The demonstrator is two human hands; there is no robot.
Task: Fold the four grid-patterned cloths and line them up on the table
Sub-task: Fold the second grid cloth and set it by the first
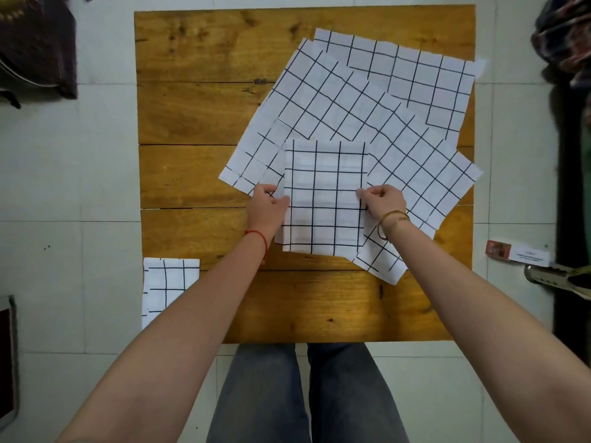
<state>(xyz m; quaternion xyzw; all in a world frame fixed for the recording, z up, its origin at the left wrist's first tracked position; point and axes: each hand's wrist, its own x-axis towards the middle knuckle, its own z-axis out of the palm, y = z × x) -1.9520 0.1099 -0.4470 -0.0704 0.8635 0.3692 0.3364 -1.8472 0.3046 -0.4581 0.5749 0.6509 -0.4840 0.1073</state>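
Folded cloth (324,196) is gripped at opposite edges by left hand (268,206) and right hand (382,201), over unfolded cloths (335,100) on worktop (198,123).

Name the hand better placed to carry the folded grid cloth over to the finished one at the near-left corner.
Left hand, probably: it pinches the folded grid cloth's left edge, nearest the finished cloth.

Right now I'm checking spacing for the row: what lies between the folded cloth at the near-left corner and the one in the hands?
In the head view, bare wooden table and the left forearm.
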